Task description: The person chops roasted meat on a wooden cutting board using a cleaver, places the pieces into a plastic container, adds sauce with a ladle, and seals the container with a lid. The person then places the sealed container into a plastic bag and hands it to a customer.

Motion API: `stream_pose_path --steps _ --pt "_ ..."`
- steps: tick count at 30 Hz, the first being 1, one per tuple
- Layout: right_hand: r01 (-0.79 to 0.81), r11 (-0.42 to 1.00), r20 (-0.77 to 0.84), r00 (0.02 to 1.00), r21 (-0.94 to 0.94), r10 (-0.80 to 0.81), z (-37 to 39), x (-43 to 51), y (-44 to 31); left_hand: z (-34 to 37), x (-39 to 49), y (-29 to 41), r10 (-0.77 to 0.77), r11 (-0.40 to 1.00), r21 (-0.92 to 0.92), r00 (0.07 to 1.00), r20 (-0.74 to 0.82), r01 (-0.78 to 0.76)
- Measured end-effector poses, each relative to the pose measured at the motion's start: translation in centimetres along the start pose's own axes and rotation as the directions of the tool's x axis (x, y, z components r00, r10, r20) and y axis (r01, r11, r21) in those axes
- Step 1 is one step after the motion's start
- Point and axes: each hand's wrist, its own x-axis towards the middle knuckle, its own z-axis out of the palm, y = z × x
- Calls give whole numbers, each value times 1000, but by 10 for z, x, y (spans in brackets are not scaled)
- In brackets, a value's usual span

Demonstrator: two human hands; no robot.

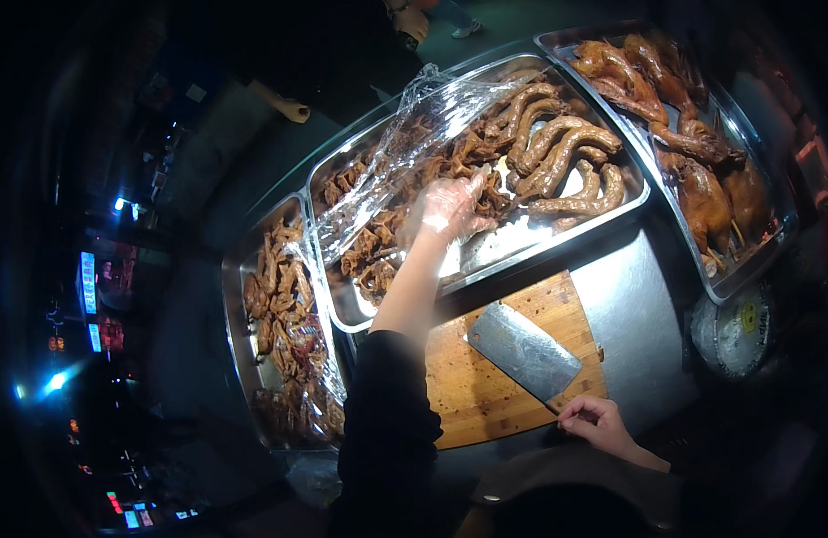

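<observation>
My left hand [449, 205], in a clear plastic glove, reaches into the middle metal tray [555, 223]. Its fingers touch dark brown braised meat pieces [491, 195]; whether they grip one is hidden. Right of these pieces lie several glossy braised necks [555, 158]. Clear plastic film [420, 124] partly covers the tray's left and far side. My bare right hand [599, 427] is curled around the handle end of a cleaver [525, 350]. The broad metal blade lies flat over a wooden cutting board [461, 397] strewn with brown crumbs.
A left tray [235, 343] holds more braised meat pieces [279, 282], partly under film. Whole roasted poultry [706, 195] fills the right tray [713, 292]. Below it stands a round, clear-lidded container [730, 336]. Across the stand, other people's hands [293, 111] show.
</observation>
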Motion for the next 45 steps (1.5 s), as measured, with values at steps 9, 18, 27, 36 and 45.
stream_pose_path --steps 9,18,27,36,45 --pt "20 998 -25 1000 56 -18 -9 2 6 24 -5 -29 -137 495 -855 986 98 153" --pt "66 989 9 998 130 -67 -15 7 7 -2 2 -25 -68 726 -677 992 110 125" --pt "61 993 -7 998 97 -60 -27 24 26 -23 -17 14 136 989 -32 970 -199 -146" --pt "64 996 13 998 54 -65 -31 21 16 -8 2 6 211 977 39 976 -57 -209" --pt "132 984 -19 991 118 -131 -31 26 20 -4 2 -8 121 936 -345 987 109 -76"
